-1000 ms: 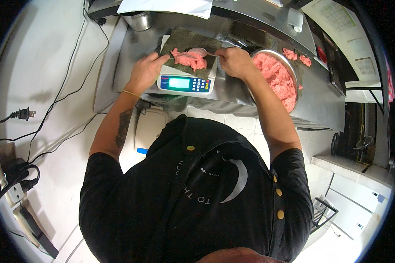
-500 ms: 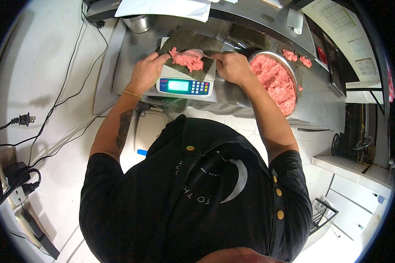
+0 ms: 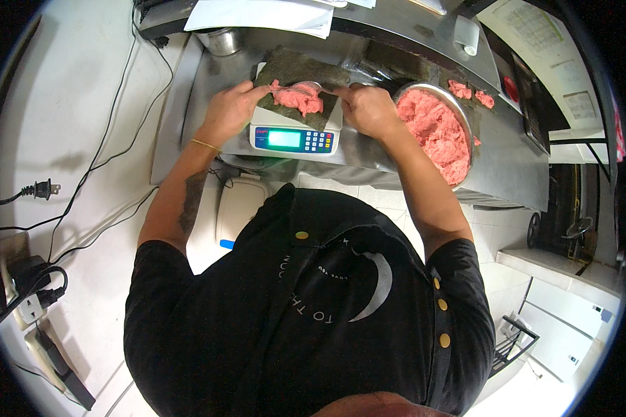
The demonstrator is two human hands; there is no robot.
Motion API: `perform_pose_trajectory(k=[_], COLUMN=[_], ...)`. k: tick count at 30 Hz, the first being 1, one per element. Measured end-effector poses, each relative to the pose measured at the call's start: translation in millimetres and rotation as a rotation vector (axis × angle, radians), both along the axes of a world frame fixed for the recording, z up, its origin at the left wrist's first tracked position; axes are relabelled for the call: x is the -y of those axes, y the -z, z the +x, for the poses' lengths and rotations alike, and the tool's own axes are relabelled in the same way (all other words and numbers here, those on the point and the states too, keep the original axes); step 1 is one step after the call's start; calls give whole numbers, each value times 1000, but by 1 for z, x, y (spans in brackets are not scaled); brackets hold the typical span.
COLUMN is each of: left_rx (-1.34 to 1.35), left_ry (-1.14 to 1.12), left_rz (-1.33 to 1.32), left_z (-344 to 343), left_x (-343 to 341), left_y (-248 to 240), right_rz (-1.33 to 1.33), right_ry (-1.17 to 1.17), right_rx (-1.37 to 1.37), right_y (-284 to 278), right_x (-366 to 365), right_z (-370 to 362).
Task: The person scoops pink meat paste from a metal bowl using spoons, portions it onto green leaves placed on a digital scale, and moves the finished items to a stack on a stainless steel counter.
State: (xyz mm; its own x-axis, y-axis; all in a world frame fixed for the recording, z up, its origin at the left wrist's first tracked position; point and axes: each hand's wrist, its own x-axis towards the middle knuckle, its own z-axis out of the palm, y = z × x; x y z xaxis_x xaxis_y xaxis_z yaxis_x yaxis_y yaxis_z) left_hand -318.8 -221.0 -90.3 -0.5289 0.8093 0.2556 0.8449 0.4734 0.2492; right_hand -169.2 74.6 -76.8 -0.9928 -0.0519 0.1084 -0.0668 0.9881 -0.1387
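Pink paste on a dark sheet, on the scale, both hands at it.
Left hand [image 3: 233,110] pinches what looks like a thin metal tool, its end at the paste lump [image 3: 300,104]. Right hand [image 3: 370,110] grips a spoon [image 3: 311,86], bowl end against the lump's far side. Dark sheet [image 3: 305,65] lies over the scale [image 3: 318,143]. Steel bowl [image 3: 469,126] of paste to the right.

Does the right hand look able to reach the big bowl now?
Likely yes: the right hand is just left of the big bowl, nothing visibly between, though it holds a spoon.
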Motion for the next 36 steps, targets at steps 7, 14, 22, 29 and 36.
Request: perform_pose_trajectory(k=[7, 14, 22, 29, 36], left_rx=[-60, -83, -188, -239, -254], left_ry=[4, 8, 82, 144, 59], left_rz=[107, -27, -46, -4, -21], left_z=[-11, -12, -12, -9, 8], left_x=[-9, -9, -9, -6, 4], left_y=[10, 10, 9, 4, -2], right_rz=[191, 7, -631, -1063, -1275], right_ry=[-66, 0, 47, 197, 191], right_rx=[-60, 7, 316, 653, 463], right_y=[-13, -13, 11, -7, -13], right_x=[14, -1, -42, -44, -25], right_z=[3, -1, -31, -37, -12])
